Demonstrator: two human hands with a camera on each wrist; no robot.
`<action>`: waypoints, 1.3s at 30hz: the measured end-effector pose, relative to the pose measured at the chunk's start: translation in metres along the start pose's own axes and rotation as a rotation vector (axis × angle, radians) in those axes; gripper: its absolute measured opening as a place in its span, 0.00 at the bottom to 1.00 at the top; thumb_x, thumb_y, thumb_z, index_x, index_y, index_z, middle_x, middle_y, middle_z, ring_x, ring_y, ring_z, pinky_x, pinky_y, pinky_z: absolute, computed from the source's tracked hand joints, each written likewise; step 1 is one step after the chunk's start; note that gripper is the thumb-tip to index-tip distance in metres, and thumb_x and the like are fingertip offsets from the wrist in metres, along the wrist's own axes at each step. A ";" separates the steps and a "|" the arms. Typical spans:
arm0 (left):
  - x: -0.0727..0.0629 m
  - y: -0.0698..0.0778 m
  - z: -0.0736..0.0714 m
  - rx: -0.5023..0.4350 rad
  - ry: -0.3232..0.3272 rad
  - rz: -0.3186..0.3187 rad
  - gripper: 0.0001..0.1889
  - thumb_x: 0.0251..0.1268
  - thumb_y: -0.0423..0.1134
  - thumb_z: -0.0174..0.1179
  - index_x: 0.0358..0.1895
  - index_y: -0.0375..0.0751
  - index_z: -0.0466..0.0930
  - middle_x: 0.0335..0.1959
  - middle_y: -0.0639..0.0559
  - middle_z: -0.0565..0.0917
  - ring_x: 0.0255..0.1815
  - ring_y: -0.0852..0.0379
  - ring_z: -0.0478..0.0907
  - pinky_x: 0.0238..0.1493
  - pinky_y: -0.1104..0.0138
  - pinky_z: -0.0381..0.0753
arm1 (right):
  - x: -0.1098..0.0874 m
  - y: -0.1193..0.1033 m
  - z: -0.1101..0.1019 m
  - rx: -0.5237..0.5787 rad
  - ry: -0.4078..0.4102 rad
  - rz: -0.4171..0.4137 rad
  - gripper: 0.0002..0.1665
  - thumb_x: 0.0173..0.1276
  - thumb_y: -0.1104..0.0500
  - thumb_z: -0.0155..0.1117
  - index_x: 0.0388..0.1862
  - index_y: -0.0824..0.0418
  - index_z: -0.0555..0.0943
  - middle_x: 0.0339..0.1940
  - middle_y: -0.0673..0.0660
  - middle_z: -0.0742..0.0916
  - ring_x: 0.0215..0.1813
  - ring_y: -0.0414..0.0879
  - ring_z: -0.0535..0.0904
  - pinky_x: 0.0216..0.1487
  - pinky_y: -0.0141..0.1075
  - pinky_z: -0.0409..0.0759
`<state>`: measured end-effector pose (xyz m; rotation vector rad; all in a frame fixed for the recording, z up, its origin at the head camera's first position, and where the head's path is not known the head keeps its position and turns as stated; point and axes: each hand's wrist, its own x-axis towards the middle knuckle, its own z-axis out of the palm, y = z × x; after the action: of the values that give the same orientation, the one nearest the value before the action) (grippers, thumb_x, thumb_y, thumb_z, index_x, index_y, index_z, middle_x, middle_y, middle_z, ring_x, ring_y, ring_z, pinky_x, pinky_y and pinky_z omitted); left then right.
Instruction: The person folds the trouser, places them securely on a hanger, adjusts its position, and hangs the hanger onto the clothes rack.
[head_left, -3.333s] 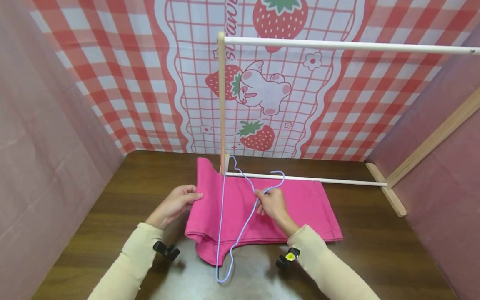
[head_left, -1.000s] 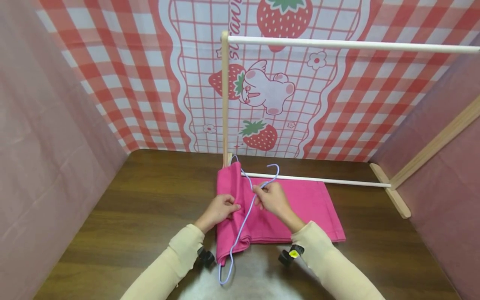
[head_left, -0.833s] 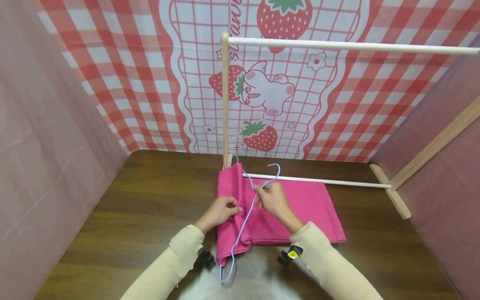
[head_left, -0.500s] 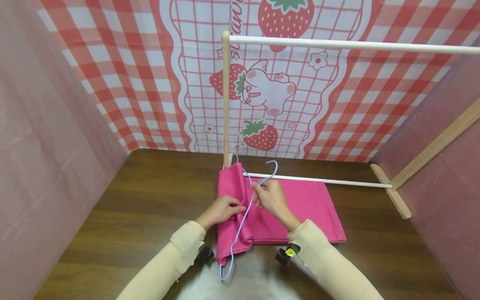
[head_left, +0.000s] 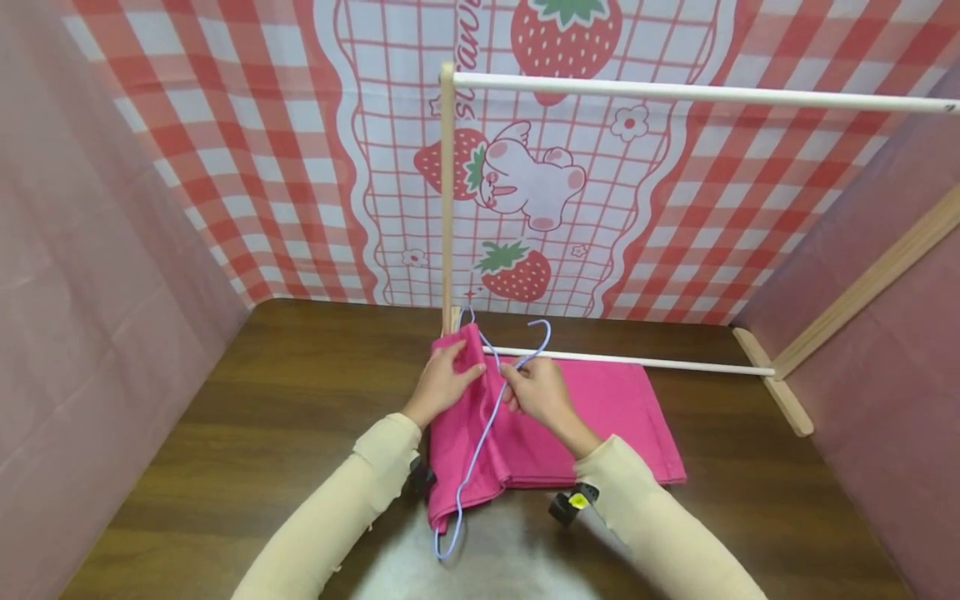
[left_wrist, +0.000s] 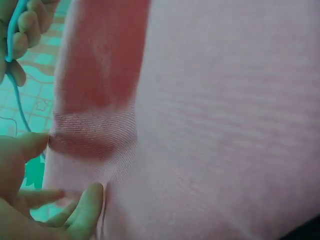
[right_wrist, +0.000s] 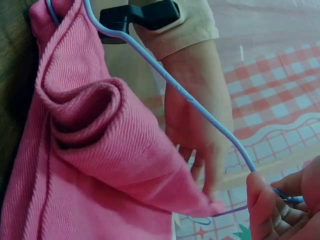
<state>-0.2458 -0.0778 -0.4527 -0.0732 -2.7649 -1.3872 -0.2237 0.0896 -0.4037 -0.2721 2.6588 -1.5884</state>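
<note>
Pink folded trousers [head_left: 600, 425] lie on the brown table, their left end turned up over the long bar of a pale purple wire hanger [head_left: 480, 450]. With thumb and fingertips my right hand [head_left: 540, 390] pinches the hanger just below its hook. My left hand [head_left: 441, 385] rests on the far part of the turned-up fold, fingers fairly straight and thumb apart from them. In the left wrist view its fingers [left_wrist: 87, 210] touch the cloth edge. The right wrist view shows the rolled near edge of the trousers [right_wrist: 90, 112] inside the hanger loop.
A wooden rack stands behind the trousers, with a left post [head_left: 447, 200], a white top rail [head_left: 675, 90] and a low white rail [head_left: 697, 364]. Its right foot [head_left: 776, 387] sits on the table [head_left: 285, 400]. A strawberry-print checked cloth hangs at the back.
My left hand has brought the trousers' left end rightward over the hanger bar, then slid up the fold toward its far edge. My right hand keeps its hold on the hanger.
</note>
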 end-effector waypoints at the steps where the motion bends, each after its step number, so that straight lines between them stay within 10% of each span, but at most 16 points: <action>1: 0.001 -0.001 0.001 0.031 -0.017 0.021 0.33 0.65 0.48 0.62 0.69 0.34 0.66 0.62 0.33 0.74 0.61 0.39 0.75 0.64 0.48 0.72 | 0.000 0.000 0.000 0.001 -0.005 0.001 0.15 0.71 0.62 0.57 0.27 0.71 0.81 0.10 0.56 0.82 0.09 0.38 0.74 0.13 0.30 0.73; 8: 0.002 -0.006 0.006 0.196 -0.147 0.140 0.30 0.59 0.40 0.68 0.65 0.34 0.73 0.55 0.36 0.75 0.54 0.44 0.76 0.60 0.54 0.75 | 0.004 0.002 -0.002 -0.017 -0.034 -0.029 0.15 0.71 0.63 0.57 0.31 0.75 0.81 0.12 0.60 0.83 0.10 0.40 0.76 0.14 0.30 0.73; 15: -0.001 -0.009 0.004 0.259 -0.082 0.176 0.24 0.57 0.41 0.69 0.56 0.34 0.80 0.51 0.39 0.79 0.55 0.45 0.74 0.59 0.55 0.74 | 0.005 0.003 -0.002 -0.031 -0.050 -0.032 0.16 0.71 0.62 0.58 0.32 0.75 0.82 0.12 0.61 0.83 0.10 0.40 0.75 0.14 0.29 0.72; 18: 0.000 -0.009 0.005 0.251 -0.039 0.136 0.14 0.61 0.47 0.66 0.39 0.38 0.85 0.33 0.49 0.83 0.38 0.54 0.77 0.42 0.62 0.78 | 0.005 0.004 -0.002 -0.031 -0.042 -0.025 0.16 0.71 0.61 0.58 0.32 0.75 0.82 0.12 0.60 0.83 0.11 0.44 0.76 0.13 0.29 0.71; 23: 0.002 -0.001 0.009 0.218 -0.120 0.058 0.28 0.64 0.58 0.60 0.12 0.46 0.67 0.10 0.58 0.62 0.14 0.62 0.59 0.17 0.70 0.60 | 0.004 0.004 -0.003 -0.030 -0.045 -0.036 0.16 0.71 0.62 0.57 0.30 0.73 0.82 0.11 0.59 0.82 0.10 0.41 0.74 0.12 0.28 0.70; 33: -0.002 0.016 0.017 0.449 -0.325 0.006 0.21 0.60 0.54 0.62 0.16 0.45 0.73 0.16 0.52 0.73 0.21 0.56 0.69 0.23 0.66 0.70 | 0.002 0.006 -0.006 -0.010 -0.073 -0.072 0.15 0.71 0.64 0.57 0.31 0.76 0.81 0.14 0.66 0.83 0.10 0.34 0.72 0.12 0.27 0.69; 39: -0.002 0.006 0.018 0.352 -0.369 0.179 0.19 0.60 0.43 0.64 0.15 0.47 0.68 0.13 0.58 0.67 0.18 0.61 0.64 0.22 0.72 0.64 | 0.003 0.008 -0.009 -0.009 -0.095 -0.046 0.15 0.71 0.64 0.57 0.33 0.77 0.81 0.14 0.64 0.84 0.10 0.35 0.73 0.13 0.28 0.71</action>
<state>-0.2440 -0.0598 -0.4584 -0.6009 -3.1528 -0.9050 -0.2288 0.1008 -0.4060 -0.4015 2.6076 -1.5348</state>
